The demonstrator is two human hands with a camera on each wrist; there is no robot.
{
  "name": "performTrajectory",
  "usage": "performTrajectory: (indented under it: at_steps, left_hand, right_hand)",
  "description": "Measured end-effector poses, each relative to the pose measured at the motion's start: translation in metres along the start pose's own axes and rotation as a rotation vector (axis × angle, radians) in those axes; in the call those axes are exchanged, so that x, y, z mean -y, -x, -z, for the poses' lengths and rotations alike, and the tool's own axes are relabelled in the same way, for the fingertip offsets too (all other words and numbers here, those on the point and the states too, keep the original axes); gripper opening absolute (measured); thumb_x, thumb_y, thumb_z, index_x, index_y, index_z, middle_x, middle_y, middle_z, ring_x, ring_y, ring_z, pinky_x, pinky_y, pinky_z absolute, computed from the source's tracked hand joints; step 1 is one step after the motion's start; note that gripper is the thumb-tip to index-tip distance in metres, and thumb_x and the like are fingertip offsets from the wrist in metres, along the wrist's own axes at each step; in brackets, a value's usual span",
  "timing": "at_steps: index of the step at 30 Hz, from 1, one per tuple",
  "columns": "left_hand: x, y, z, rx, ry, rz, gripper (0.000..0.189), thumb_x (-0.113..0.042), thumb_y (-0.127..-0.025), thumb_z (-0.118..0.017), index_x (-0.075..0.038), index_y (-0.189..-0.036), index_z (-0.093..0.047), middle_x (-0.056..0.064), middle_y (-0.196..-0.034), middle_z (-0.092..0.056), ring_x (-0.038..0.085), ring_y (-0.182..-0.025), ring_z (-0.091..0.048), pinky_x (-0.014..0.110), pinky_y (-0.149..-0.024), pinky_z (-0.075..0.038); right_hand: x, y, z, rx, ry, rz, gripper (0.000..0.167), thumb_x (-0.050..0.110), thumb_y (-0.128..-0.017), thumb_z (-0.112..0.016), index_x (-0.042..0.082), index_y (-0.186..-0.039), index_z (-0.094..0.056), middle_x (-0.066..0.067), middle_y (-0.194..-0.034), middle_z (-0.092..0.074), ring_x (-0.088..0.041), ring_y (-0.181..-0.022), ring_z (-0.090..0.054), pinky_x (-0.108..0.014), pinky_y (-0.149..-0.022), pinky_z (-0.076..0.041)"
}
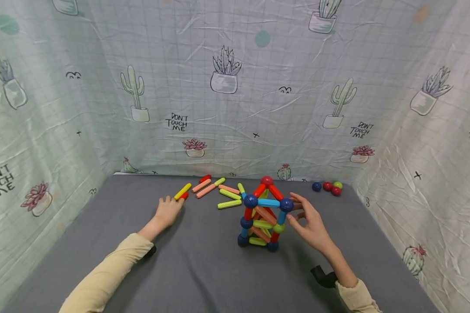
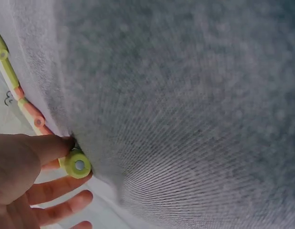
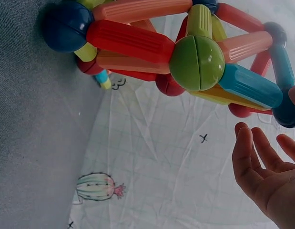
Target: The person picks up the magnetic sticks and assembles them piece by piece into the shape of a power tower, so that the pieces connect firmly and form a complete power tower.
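In the head view my left hand [image 1: 167, 213] is at the loose sticks on the left. Its thumb and index finger pinch the near end of a yellow magnetic stick [image 1: 182, 191]; in the left wrist view its round, metal-tipped end [image 2: 79, 165] sits between them. A red stick [image 1: 184, 196] lies right by the thumb. A house-shaped frame of magnetic sticks and balls [image 1: 263, 224] stands upright, topped by a red ball [image 1: 266, 181]. My right hand [image 1: 308, 224] is beside its right side, fingers spread, one fingertip overlapping the upper dark blue ball [image 3: 286, 109] in the right wrist view.
Several loose orange sticks [image 1: 206, 191] and lime sticks [image 1: 229, 204] lie behind and left of the frame. A dark blue ball [image 1: 316, 187], two red balls [image 1: 327, 186] and a green ball [image 1: 338, 185] rest at the back right. Patterned cloth walls [image 1: 258, 108] surround the grey table [image 1: 203, 269].
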State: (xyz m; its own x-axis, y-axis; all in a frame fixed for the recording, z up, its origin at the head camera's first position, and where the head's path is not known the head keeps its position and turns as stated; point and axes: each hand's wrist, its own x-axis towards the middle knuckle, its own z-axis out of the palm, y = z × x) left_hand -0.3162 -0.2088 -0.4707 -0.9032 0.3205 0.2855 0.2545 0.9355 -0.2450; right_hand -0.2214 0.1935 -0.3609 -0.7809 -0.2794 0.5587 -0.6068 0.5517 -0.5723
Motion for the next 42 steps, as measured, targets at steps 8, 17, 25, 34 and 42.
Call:
performTrajectory:
  at_steps: [8, 17, 25, 34, 42]
  left_hand:
    - [0.001, -0.001, -0.001, -0.058, -0.085, -0.013, 0.008, 0.0, -0.08, -0.059, -0.002, -0.086, -0.063, 0.021, -0.074, -0.059, 0.032, -0.067, -0.049, 0.047, -0.062, -0.04]
    - [-0.028, -0.021, 0.043, -0.113, 0.249, 0.032, 0.028, -0.006, -0.082, -0.059, -0.012, -0.109, -0.06, 0.016, -0.082, -0.058, 0.028, -0.065, -0.052, 0.04, -0.056, -0.04]
    - [-0.087, -0.061, 0.144, -0.224, 1.194, -0.09, 0.032, -0.008, -0.085, -0.058, -0.006, -0.116, -0.052, 0.019, -0.103, -0.06, 0.03, -0.087, -0.061, 0.043, -0.076, -0.05]
    - [-0.132, -0.105, 0.166, -0.113, 1.474, -0.208, 0.036, -0.009, -0.085, -0.059, -0.003, -0.12, -0.05, 0.019, -0.113, -0.057, 0.03, -0.099, -0.057, 0.036, -0.082, -0.049]
    - [-0.151, -0.12, 0.15, -0.045, 1.528, -0.234, 0.036, -0.009, -0.087, -0.055, -0.003, -0.122, -0.047, 0.019, -0.119, -0.054, 0.03, -0.103, -0.057, 0.031, -0.083, -0.05]
  right_hand:
    - [0.0, 0.0, 0.002, -0.001, 0.009, 0.013, 0.053, -0.006, -0.078, -0.061, -0.002, -0.127, -0.041, -0.018, -0.112, -0.054, -0.015, -0.087, -0.054, -0.022, -0.061, -0.049]
    - [0.0, 0.002, 0.001, 0.001, 0.007, 0.027, 0.054, -0.007, -0.078, -0.061, -0.001, -0.127, -0.041, -0.018, -0.113, -0.054, -0.022, -0.087, -0.055, -0.02, -0.061, -0.048]
    - [0.001, 0.003, -0.002, -0.012, -0.013, 0.084, 0.053, -0.008, -0.077, -0.061, -0.003, -0.126, -0.042, -0.02, -0.112, -0.054, -0.023, -0.087, -0.055, -0.021, -0.061, -0.049]
    - [0.003, 0.005, -0.005, -0.016, -0.022, 0.092, 0.051, -0.008, -0.077, -0.061, -0.003, -0.124, -0.044, -0.02, -0.113, -0.053, -0.023, -0.087, -0.054, -0.02, -0.061, -0.048]
    - [0.002, 0.006, -0.007, 0.001, -0.018, 0.08, 0.05, -0.006, -0.078, -0.061, -0.002, -0.125, -0.044, -0.021, -0.117, -0.052, -0.021, -0.086, -0.053, -0.023, -0.062, -0.05]
